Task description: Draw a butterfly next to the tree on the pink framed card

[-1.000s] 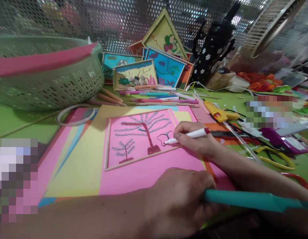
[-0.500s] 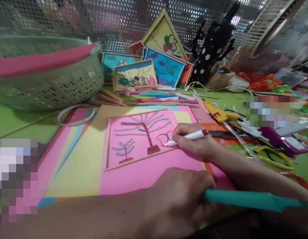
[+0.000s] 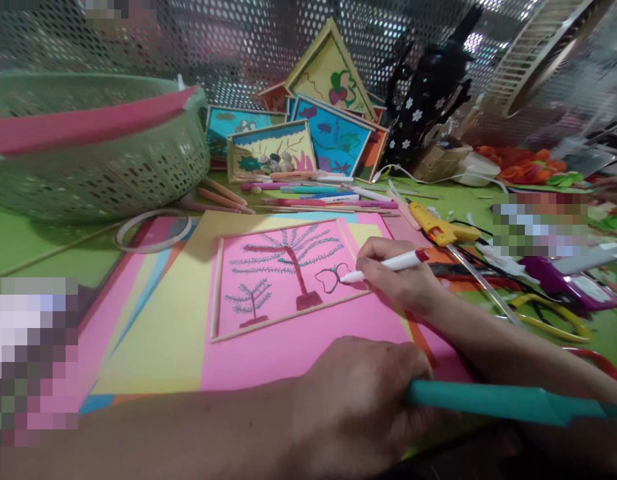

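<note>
My right hand (image 3: 401, 273) pinches a white felt-tip pen (image 3: 388, 263) with a dark red end. Its tip meets the pink paper at a butterfly outline (image 3: 331, 279). That outline lies inside a thin wooden-stick frame (image 3: 215, 287), to the right of a large drawn tree (image 3: 298, 267) and a smaller one (image 3: 253, 303). Nearer to me, my left hand (image 3: 363, 393) is closed around a teal felt-tip pen (image 3: 488, 400) that points right. Under the frame, pink and yellow sheets (image 3: 153, 327) lie in a fanned stack.
A green basket (image 3: 138, 160) stands at the left, beside a tape roll (image 3: 153, 230). Several framed pictures (image 3: 333, 133) lean at the back behind loose pens (image 3: 318, 200). On the right are a black flowered flask (image 3: 416, 113), a yellow glue gun (image 3: 438, 227) and yellow-handled scissors (image 3: 553, 317).
My right hand has shifted slightly right with the white pen. The butterfly's left lower wing outline is now closed, and the tip is at its right side. My left hand stays put.
</note>
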{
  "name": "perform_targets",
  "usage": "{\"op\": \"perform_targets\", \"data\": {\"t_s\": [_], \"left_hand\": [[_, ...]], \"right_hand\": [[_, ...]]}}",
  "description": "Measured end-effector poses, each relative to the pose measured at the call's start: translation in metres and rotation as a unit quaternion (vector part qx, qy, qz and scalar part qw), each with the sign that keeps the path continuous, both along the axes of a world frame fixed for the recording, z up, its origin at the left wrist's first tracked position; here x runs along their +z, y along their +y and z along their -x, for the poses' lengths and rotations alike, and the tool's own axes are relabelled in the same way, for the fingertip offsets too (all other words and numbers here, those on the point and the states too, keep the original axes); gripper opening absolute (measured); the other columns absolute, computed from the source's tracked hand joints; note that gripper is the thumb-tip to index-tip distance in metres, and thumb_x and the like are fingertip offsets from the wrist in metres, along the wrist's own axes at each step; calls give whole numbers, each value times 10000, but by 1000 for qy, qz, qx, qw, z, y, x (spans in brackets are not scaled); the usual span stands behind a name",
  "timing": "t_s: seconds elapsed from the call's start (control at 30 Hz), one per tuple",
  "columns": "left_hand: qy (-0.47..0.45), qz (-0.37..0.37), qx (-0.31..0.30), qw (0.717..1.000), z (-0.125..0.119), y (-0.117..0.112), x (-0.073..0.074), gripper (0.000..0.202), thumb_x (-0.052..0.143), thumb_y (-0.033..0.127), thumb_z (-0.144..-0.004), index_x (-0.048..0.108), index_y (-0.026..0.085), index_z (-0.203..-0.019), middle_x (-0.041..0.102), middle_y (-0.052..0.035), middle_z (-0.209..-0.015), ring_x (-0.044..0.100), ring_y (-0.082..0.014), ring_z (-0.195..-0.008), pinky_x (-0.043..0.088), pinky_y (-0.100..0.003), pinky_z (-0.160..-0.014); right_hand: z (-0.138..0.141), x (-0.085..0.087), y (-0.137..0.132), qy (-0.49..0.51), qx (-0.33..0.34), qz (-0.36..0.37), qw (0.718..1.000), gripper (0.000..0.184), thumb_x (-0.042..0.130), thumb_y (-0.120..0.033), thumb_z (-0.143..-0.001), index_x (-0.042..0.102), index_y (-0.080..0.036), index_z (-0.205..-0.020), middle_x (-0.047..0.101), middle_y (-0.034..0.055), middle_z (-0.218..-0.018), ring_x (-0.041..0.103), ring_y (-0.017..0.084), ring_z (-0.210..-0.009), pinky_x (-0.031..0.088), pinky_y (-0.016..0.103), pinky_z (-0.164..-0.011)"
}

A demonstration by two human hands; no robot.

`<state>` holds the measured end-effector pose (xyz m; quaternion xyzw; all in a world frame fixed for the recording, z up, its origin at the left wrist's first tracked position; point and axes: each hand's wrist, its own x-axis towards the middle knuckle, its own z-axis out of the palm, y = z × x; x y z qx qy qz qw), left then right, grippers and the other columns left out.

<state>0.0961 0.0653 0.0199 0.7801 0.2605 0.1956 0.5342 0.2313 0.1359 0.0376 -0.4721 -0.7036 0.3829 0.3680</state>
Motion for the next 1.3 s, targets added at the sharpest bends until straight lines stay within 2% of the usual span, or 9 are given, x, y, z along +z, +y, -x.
{"op": "perform_targets", "data": {"t_s": [0.17,0.43,0.8,0.97,1.17,1.3], "left_hand": [[6,0,3,1000,0,0,1,230,548,321,-893,438,192,-738,491,48,-672,379,-90,-559,252,-200,-523],[4,-1,10,1000,-1,0,0,221,552,305,-890,445,192,-734,498,48,-670,382,-87,-556,257,-200,-524],[-7,-6,15,1000,-1,-1,-1,232,549,317,-895,446,191,-731,505,45,-667,387,-88,-556,255,-202,-519],[4,-3,9,1000,-1,-1,0,245,547,333,-898,439,192,-729,496,47,-662,379,-88,-549,251,-204,-513],[6,-2,5,1000,-1,0,1,239,548,327,-900,437,192,-737,508,43,-678,390,-90,-559,257,-205,-523],[10,-1,10,1000,-1,0,1,250,567,330,-894,443,190,-727,504,44,-670,380,-89,-553,253,-205,-518]], "right_hand": [[0,-1,1,4,-7,5,1000,141,485,-266,-639,473,-211,-509,441,-45,-470,351,75,-446,289,226,-417],[-1,-3,2,-5,-10,13,1000,152,502,-293,-665,485,-212,-538,441,-50,-461,366,83,-445,342,240,-442],[-2,-4,3,-26,-7,0,1000,161,494,-298,-668,485,-209,-534,451,-39,-467,383,87,-466,305,235,-440],[-3,0,2,-33,-11,-4,999,173,477,-270,-646,440,-212,-487,448,-30,-462,373,84,-457,283,231,-420],[-7,0,2,15,-45,15,999,197,510,-303,-664,434,-225,-501,434,-35,-461,440,111,-441,373,254,-408],[-8,-3,3,26,-52,3,998,202,525,-309,-694,453,-223,-526,426,-44,-466,443,108,-449,377,248,-420]]}}
